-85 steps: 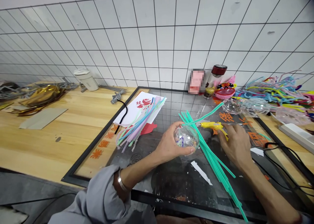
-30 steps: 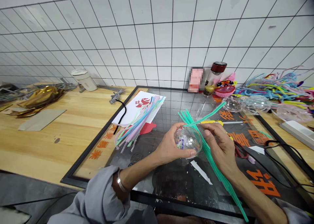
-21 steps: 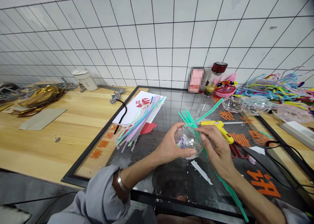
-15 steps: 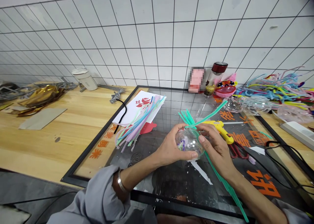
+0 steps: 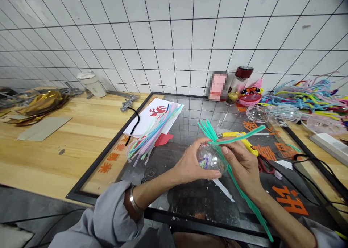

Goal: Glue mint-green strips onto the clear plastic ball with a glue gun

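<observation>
My left hand [image 5: 191, 162] is wrapped round a clear plastic ball [image 5: 210, 159] with small purple and green bits showing through it. A single green pipe cleaner [image 5: 244, 135] lies along the ball's top edge and sticks out to the right. My right hand [image 5: 240, 162] pinches this pipe cleaner between thumb and fingers, close against the ball's right side. Beneath the hands, a bundle of green pipe cleaners [image 5: 251, 206] runs slantwise across the glass. Just behind the right hand lies a yellow glue gun [image 5: 248, 146], partly covered.
Pastel pipe cleaners [image 5: 156, 132] lie on white paper [image 5: 136, 123] to the left. At the back stand a phone [image 5: 217, 86] and a bottle [image 5: 239, 83]. On the right are clear plastic shells [image 5: 284, 114], a colourful pipe cleaner heap [image 5: 304, 95], a power strip [image 5: 330, 146] and black cable [image 5: 293, 182].
The green pipe cleaner at the ball has swung lower, its free end now farther right. My right hand has turned slightly with it. The left hand still grips the ball.
</observation>
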Motion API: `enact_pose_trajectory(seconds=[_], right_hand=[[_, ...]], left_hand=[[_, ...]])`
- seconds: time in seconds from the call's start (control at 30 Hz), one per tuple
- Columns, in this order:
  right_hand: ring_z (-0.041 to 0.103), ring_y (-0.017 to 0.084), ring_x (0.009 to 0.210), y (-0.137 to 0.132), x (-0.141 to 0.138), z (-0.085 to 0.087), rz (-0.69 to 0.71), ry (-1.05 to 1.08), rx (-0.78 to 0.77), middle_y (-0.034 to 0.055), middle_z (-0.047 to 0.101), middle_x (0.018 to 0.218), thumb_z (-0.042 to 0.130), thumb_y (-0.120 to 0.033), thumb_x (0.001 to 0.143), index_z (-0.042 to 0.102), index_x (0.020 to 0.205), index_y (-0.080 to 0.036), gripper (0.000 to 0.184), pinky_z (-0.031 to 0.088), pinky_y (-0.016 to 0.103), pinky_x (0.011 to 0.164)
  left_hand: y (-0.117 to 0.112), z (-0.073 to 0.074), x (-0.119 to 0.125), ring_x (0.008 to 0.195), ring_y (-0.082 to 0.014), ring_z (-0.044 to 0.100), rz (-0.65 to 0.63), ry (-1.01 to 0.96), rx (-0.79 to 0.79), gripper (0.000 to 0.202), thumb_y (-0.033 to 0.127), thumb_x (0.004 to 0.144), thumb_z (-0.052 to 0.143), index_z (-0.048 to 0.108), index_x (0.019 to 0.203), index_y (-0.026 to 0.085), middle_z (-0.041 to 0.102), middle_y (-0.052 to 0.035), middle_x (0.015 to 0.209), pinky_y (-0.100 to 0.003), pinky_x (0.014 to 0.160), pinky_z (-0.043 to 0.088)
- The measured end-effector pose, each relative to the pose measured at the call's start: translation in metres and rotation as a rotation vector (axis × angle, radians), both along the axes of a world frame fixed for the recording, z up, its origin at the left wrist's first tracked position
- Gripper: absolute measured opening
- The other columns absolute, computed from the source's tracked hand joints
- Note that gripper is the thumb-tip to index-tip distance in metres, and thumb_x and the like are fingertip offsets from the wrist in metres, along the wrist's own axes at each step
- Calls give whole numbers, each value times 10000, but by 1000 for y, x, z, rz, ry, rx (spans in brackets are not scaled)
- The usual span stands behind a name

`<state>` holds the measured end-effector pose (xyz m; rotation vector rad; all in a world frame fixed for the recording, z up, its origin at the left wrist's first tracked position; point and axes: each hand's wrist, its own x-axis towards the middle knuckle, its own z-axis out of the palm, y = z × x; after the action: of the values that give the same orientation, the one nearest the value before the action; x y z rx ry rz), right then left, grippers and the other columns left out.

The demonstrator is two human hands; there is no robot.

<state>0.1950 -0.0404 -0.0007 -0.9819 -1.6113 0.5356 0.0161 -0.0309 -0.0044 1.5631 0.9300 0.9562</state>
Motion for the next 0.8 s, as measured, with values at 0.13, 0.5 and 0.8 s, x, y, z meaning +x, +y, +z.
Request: enact_pose_trajectory(seconds=[0.13, 0.5, 0.8], right_hand=[[632, 190, 917, 3, 2, -6, -2, 76, -123, 34, 664, 953, 627, -396, 921, 730, 959, -264, 172, 525, 354, 849], [661, 248, 1047, 7, 3, 0, 151, 308, -685, 63, 720, 1192, 801, -616, 672, 719, 1102, -265, 561, 554, 381, 873], [716, 255, 958, 11, 9, -1, 186, 290, -656, 83, 768, 1110, 864, -548, 628, 760, 1097, -253, 564, 596, 401, 804]], left_hand=[[0, -1, 0, 1089, -274, 622, 16, 6, 6, 850, 338, 548, 898, 514, 1291, 189, 640, -90, 1208, -396, 956, 497], [3, 2, -1, 1088, -266, 618, 16, -101, -69, 900, 308, 529, 924, 488, 1306, 180, 630, -88, 1208, -377, 948, 498], [5, 5, -3, 1168, -306, 600, 0, -102, -107, 1052, 289, 438, 963, 462, 1355, 168, 617, -123, 1289, -423, 1021, 467]])
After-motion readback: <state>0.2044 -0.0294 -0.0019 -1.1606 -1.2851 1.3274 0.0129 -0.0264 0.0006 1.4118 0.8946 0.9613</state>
